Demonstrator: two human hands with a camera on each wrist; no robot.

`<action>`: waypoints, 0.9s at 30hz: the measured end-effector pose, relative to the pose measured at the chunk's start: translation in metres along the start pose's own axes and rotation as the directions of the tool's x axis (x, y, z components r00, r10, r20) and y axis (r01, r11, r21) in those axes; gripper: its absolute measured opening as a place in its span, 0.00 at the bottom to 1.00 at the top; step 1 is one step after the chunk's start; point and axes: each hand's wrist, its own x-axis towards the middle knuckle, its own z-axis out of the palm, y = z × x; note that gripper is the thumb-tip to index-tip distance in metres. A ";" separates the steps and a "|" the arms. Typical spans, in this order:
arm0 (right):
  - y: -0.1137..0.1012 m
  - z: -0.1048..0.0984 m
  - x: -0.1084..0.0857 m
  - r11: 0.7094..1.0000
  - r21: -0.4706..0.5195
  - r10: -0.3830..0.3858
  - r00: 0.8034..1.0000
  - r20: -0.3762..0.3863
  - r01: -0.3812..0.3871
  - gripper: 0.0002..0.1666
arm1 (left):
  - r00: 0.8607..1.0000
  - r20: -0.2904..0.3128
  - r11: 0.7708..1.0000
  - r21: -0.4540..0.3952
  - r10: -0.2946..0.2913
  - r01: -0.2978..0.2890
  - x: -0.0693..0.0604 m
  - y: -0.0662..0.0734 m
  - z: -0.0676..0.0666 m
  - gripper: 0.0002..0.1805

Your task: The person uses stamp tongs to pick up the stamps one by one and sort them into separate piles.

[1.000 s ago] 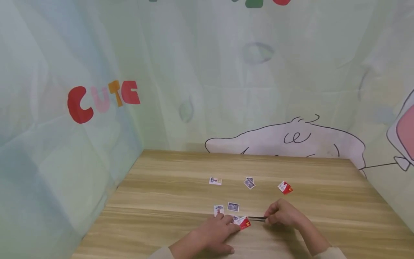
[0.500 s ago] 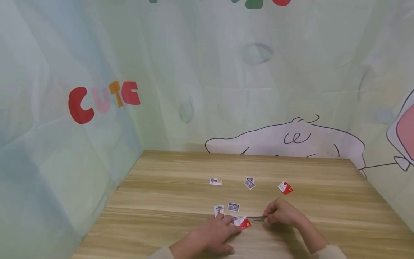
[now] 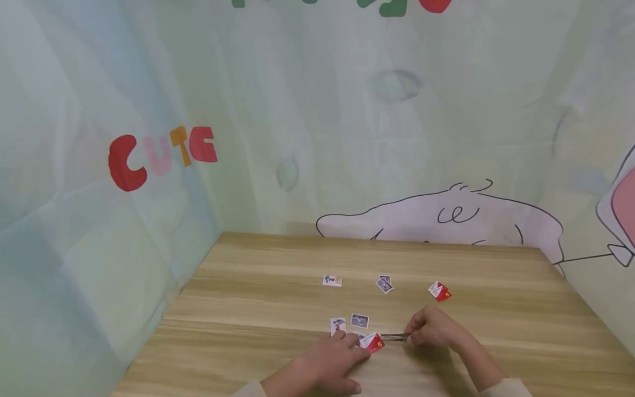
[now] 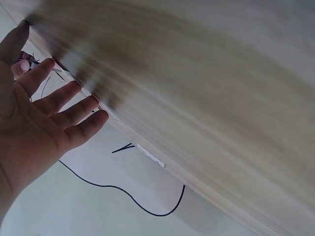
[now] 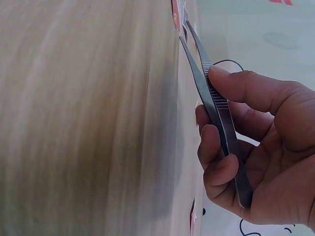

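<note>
Tweezers (image 5: 220,104) are pinched in the right grip (image 3: 430,329), tips toward the outstretched left grip (image 3: 331,359).

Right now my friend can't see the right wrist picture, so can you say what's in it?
A right hand holds metal tweezers, their two tips apart, near a red-and-white card at the top edge. A wooden tabletop fills the left side, with a pale backdrop on the right.

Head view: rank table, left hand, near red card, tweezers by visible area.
1. table
2. left hand
3. near red card
4. tweezers: only a thin strip shows; right hand hides the rest.
</note>
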 end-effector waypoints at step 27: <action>0.003 -0.002 -0.002 0.999 0.049 -0.005 1.000 0.024 0.004 0.09 | 1.000 -0.020 1.000 0.017 0.013 -0.013 0.000 0.000 0.002 0.34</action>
